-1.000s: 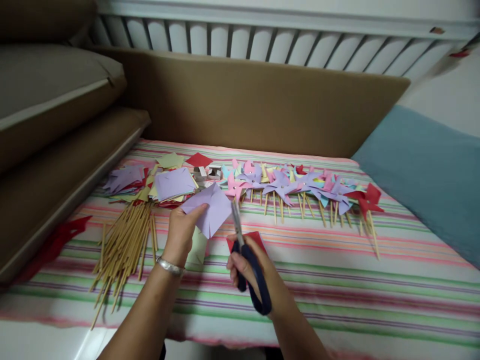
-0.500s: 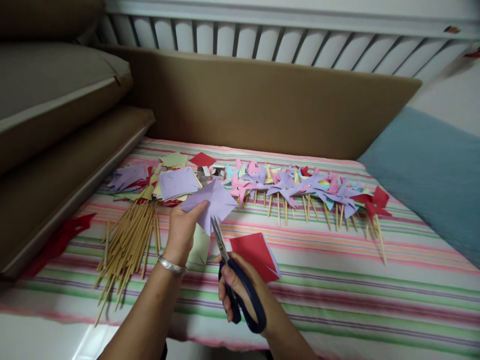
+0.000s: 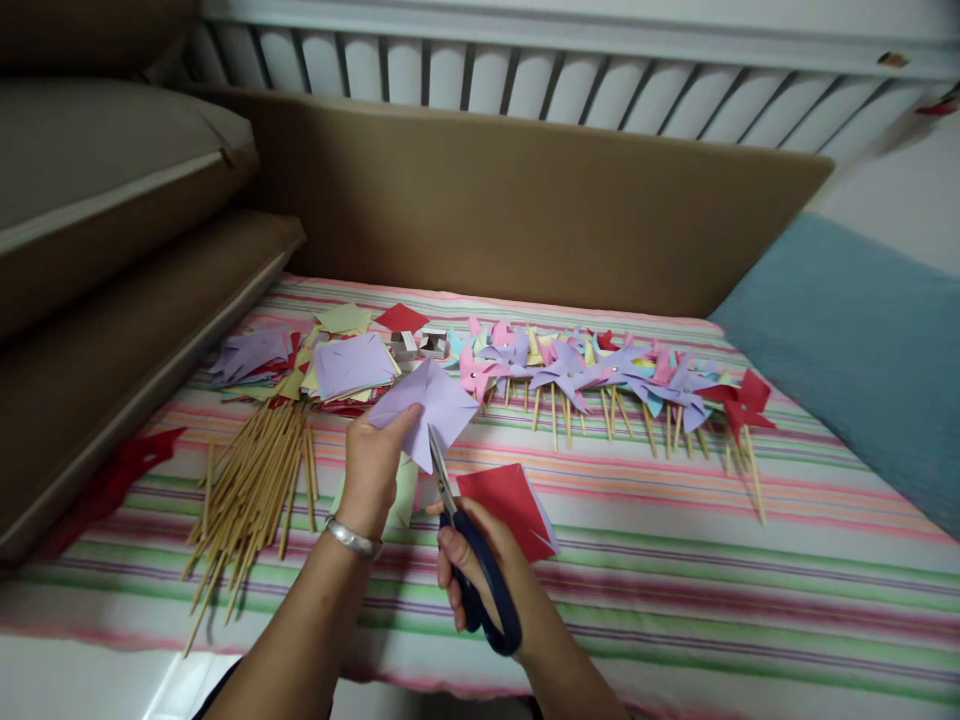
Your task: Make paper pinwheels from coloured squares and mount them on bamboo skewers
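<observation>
Between the thumb and fingers of my left hand is a square of purple paper, held up above the cloth with a corner toward me. My right hand is wrapped round the dark blue handles of a pair of scissors. The blades point up and away, and their tips meet the paper's near corner beside my left thumb. Under my hands lie a pale green paper square and a red paper square, the red one with a purple sheet beneath it.
A bundle of wooden sticks lies at the left. Behind it are stacked paper squares and small open boxes. Finished paper pinwheels on sticks run to the right. Cushions border the left, a brown board the back.
My left hand and the purple paper have shifted slightly right. The scissors' blades look closer together at the paper's near corner. The whole view has moved a little.
</observation>
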Demonstrator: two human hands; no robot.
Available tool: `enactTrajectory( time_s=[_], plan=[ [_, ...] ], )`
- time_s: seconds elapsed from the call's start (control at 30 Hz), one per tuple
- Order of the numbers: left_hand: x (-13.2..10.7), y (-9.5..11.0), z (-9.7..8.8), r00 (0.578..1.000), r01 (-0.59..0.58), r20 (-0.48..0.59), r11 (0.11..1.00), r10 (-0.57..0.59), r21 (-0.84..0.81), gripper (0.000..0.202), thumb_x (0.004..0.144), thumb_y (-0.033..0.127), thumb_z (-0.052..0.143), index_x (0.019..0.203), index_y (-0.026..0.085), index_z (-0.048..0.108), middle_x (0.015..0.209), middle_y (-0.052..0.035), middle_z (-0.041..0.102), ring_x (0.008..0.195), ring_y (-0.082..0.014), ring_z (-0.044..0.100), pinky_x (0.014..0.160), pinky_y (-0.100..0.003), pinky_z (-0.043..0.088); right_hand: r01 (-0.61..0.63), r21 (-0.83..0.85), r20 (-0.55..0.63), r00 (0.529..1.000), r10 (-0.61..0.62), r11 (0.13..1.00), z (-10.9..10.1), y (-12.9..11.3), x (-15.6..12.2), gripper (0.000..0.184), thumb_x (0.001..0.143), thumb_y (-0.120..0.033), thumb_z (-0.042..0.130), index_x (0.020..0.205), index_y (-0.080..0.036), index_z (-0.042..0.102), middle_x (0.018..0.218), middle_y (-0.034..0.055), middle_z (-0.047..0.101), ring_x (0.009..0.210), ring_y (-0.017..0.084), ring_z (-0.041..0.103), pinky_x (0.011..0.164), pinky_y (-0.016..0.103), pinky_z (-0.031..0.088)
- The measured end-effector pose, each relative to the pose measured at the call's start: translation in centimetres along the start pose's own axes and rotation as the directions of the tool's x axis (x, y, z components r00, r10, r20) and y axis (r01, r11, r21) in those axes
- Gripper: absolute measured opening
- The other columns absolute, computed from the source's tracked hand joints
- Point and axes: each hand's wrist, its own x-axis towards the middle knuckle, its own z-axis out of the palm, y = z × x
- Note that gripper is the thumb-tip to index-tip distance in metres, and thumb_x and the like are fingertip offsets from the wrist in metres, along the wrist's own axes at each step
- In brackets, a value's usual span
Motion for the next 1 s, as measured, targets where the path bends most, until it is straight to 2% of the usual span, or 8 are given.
enactTrajectory(
  time_s=[0.27, 0.5, 0.77, 1.0],
  plan=[
    [-0.16, 0.01, 0.17, 0.997, -0.056, -0.051, 0.998, 0.056, -0.003, 0.033, 0.058, 0.027, 0.076, 0.087, 0.011, 0.071, 0.08, -0.0053, 0.072, 0.069, -0.0164, 0.063, 0.067, -0.028, 0.048, 0.01, 0.008, -0.027, 1.0, -0.01, 1.0, 0.39, -0.06, -0.1, 0.053, 0.071, -0.056, 0.064, 0.105, -0.018, 0.049, 0.051, -0.0067, 0.051, 0.033, 0.004, 0.042, 0.028, 0.013, 0.038],
    [-0.01, -0.02, 0.12, 0.997, -0.054, -0.062, 0.999, 0.053, -0.007, 0.028, 0.058, 0.025, 0.075, 0.083, 0.013, 0.072, 0.078, -0.0033, 0.072, 0.067, -0.0155, 0.062, 0.065, -0.027, 0.048, -0.008, 0.0, -0.048, 0.999, 0.008, 1.0, 0.47, -0.3, -0.16, 0.055, 0.07, -0.053, 0.065, 0.108, -0.016, 0.051, 0.049, -0.007, 0.051, 0.031, 0.005, 0.041, 0.026, 0.013, 0.036],
    [-0.16, 0.17, 0.21, 0.995, -0.058, -0.081, 0.998, 0.058, -0.002, 0.033, 0.057, 0.026, 0.075, 0.086, 0.011, 0.071, 0.08, -0.0053, 0.071, 0.067, -0.0158, 0.062, 0.065, -0.027, 0.047, -0.101, -0.017, -0.067, 0.993, 0.099, 0.995, 0.51, 0.14, 0.78, 0.083, 0.051, -0.069, 0.067, 0.111, -0.014, 0.049, 0.037, -0.01, 0.046, 0.023, 0.007, 0.035, 0.019, 0.017, 0.031],
    [-0.06, 0.28, 0.17, 0.997, -0.033, -0.074, 0.999, 0.031, -0.032, 0.029, 0.057, 0.023, 0.076, 0.083, 0.012, 0.071, 0.079, -0.004, 0.071, 0.067, -0.015, 0.063, 0.065, -0.026, 0.047, -0.054, -0.06, -0.075, 0.996, 0.049, 0.997, 0.43, -0.25, 0.16, 0.063, 0.064, -0.059, 0.065, 0.108, -0.016, 0.05, 0.045, -0.0087, 0.048, 0.029, 0.005, 0.039, 0.025, 0.014, 0.033]
  ],
)
